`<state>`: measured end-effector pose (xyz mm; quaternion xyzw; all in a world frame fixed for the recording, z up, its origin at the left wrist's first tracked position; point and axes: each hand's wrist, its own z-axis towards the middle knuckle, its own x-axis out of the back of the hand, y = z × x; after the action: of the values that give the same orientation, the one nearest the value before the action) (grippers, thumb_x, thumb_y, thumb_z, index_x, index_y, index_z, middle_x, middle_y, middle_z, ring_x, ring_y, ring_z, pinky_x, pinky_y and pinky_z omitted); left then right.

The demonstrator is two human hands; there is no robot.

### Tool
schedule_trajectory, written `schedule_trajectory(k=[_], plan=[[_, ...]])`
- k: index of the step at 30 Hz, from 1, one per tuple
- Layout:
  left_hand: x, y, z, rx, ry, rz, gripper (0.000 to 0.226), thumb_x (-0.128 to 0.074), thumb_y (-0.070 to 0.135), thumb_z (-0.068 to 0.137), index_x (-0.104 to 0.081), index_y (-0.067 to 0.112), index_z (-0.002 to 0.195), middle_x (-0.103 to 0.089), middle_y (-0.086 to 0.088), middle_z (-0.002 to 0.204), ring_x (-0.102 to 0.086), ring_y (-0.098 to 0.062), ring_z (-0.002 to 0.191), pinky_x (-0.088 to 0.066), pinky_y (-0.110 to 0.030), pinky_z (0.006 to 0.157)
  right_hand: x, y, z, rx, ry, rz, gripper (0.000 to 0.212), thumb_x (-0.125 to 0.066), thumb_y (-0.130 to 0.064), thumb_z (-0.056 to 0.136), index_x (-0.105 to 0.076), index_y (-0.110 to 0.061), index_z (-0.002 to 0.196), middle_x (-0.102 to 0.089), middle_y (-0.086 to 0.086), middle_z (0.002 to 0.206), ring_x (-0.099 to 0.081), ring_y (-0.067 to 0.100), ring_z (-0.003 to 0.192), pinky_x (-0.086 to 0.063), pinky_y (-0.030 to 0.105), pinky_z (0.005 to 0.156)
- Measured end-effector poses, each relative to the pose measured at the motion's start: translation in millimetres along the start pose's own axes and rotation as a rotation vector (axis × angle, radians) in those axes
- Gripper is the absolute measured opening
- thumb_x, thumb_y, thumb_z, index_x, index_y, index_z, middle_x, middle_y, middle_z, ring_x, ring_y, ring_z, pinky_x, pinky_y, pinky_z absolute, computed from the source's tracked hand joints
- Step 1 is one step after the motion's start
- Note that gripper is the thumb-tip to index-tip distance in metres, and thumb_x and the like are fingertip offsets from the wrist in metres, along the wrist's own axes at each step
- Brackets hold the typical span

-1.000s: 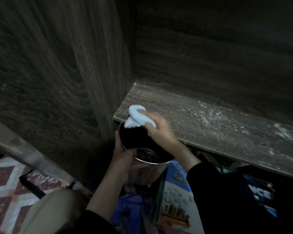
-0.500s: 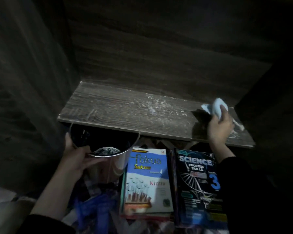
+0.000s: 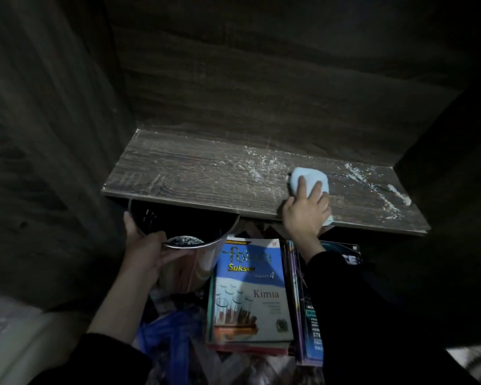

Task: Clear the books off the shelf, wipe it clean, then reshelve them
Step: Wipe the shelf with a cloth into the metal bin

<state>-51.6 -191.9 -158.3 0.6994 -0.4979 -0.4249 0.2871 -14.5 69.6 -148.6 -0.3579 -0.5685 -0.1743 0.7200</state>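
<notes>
The dark wooden shelf (image 3: 195, 176) holds no books and carries white dust across its middle and right part. My right hand (image 3: 306, 209) presses a pale cloth (image 3: 307, 177) flat on the shelf, right of centre near the front edge. My left hand (image 3: 145, 245) grips the rim of a shiny metal bin (image 3: 195, 262) held just under the shelf's front edge at the left. Below the shelf lie two stacks of books: a blue chemistry book (image 3: 250, 293) on top of one, and a dark science book (image 3: 306, 315) partly under my right sleeve.
The cabinet's side walls (image 3: 53, 134) close in the shelf on the left and right. Blue plastic bags (image 3: 172, 334) lie on the floor under the bin. A line of white dust (image 3: 397, 194) sits near the shelf's right end.
My right hand has slid the cloth leftward from the shelf's right end toward the middle. The bin stays under the left front edge.
</notes>
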Motion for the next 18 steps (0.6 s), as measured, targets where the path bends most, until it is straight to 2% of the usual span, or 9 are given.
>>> schedule_trajectory(k=[5, 8, 13, 18], plan=[[-5, 2, -4, 0.019, 0.021, 0.008, 0.089, -0.032, -0.019, 0.084, -0.007, 0.035, 0.150, -0.032, -0.008, 0.150, -0.058, -0.043, 0.097, -0.055, -0.046, 0.045, -13, -50, -20, 0.072, -0.069, 0.026, 0.061, -0.039, -0.027, 0.098, -0.013, -0.021, 0.153, -0.002, 0.018, 0.159, -0.007, 0.039, 0.144, -0.012, 0.052, 0.113], [-7, 2, -6, 0.027, 0.025, -0.005, 0.092, -0.032, -0.019, 0.084, -0.005, 0.039, 0.150, -0.031, -0.006, 0.149, -0.056, -0.046, 0.107, -0.056, -0.042, 0.043, -22, -80, -31, 0.146, -0.116, 0.033, 0.062, -0.038, -0.027, 0.098, -0.010, -0.022, 0.154, 0.002, 0.017, 0.160, -0.005, 0.039, 0.144, -0.010, 0.052, 0.114], [-11, 5, -12, 0.004, 0.035, -0.066, 0.094, -0.030, -0.022, 0.082, -0.006, 0.038, 0.150, -0.032, -0.007, 0.150, -0.051, -0.045, 0.115, -0.055, -0.047, 0.046, -30, -122, -47, 0.387, -0.243, 0.032, 0.063, -0.038, -0.026, 0.099, -0.007, -0.025, 0.154, 0.005, 0.013, 0.161, -0.001, 0.037, 0.146, -0.010, 0.048, 0.114], [-14, 8, -19, 0.007, 0.049, -0.069, 0.095, -0.035, -0.021, 0.084, -0.003, 0.038, 0.151, -0.036, -0.009, 0.148, -0.055, -0.038, 0.105, -0.055, -0.040, 0.043, -35, -142, -55, 0.703, -0.288, 0.011, 0.066, -0.046, -0.017, 0.094, -0.018, -0.031, 0.152, -0.008, 0.010, 0.160, -0.013, 0.035, 0.142, -0.020, 0.046, 0.110]])
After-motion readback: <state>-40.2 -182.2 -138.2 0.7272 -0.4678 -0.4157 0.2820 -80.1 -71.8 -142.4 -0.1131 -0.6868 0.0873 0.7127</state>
